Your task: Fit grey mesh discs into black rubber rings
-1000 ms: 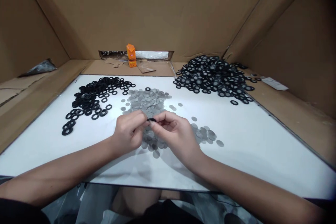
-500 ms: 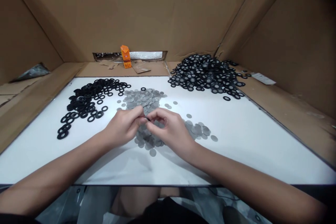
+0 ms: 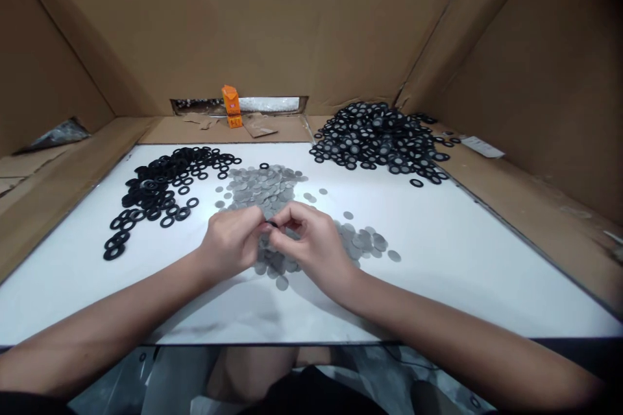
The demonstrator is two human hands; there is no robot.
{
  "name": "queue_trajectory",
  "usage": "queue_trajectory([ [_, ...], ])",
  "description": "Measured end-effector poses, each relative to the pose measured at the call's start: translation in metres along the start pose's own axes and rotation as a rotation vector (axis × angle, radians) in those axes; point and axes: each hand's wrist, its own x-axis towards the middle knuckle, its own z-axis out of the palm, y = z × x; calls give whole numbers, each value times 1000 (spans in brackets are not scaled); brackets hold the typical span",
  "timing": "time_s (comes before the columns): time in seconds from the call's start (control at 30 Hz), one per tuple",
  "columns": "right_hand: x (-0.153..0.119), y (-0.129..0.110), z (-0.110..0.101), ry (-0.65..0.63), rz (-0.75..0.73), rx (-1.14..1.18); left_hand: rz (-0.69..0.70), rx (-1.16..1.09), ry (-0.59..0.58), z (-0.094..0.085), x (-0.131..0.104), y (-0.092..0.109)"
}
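Observation:
My left hand [image 3: 232, 240] and my right hand [image 3: 311, 243] meet over the middle of the white table, fingertips together. Both are closed in a pinch on a small black ring [image 3: 272, 224], mostly covered by the fingers. Whether a disc sits inside it I cannot tell. Beneath and behind the hands spreads a heap of thin grey mesh-like discs [image 3: 265, 187], with more grey discs [image 3: 363, 241] to the right of my right hand. One loose black ring [image 3: 264, 166] lies at the heap's far edge.
Plain black rings [image 3: 163, 175] are piled at the left. At the back right stands a large pile of black rings with grey centres [image 3: 379, 136]. Cardboard walls [image 3: 311, 26] enclose the white table [image 3: 462, 272] on three sides. An orange box [image 3: 232, 106] stands at the back.
My left hand has turned slightly and its fingertips have shifted a little lower. Both hands still pinch the black ring. The whole view has shifted slightly.

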Motion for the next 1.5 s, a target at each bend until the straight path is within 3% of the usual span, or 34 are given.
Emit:
queue_trajectory([
  [0.2, 6, 1, -5, -30, 33, 94, -351, -501, -273, -6, 3, -6],
  [0.3, 8, 2, -5, -42, 87, 217, -493, -643, -283, -2, 0, -5],
  [0.47, 9, 2, -5, -167, 181, 454, -661, -818, -233, 3, -1, -1],
  [0.63, 11, 3, -7, -255, 279, 576, -783, -1027, -310, 4, 0, -4],
  [0.87, 12, 7, -6, -221, 334, 561, -752, -1041, -293, 6, -5, -8],
  [1.07, 9, 4, -4, -105, 320, 530, -635, -847, -249, 4, -6, -5],
  [1.27, 12, 3, -13, -218, 400, 552, -627, -774, -266, 1, -2, -3],
  [1.4, 17, 6, -19, -262, 427, 424, -708, -883, -359, 2, -3, -8],
  [1.5, 18, 8, -17, -253, 408, 416, -729, -940, -343, 4, -4, -8],
])
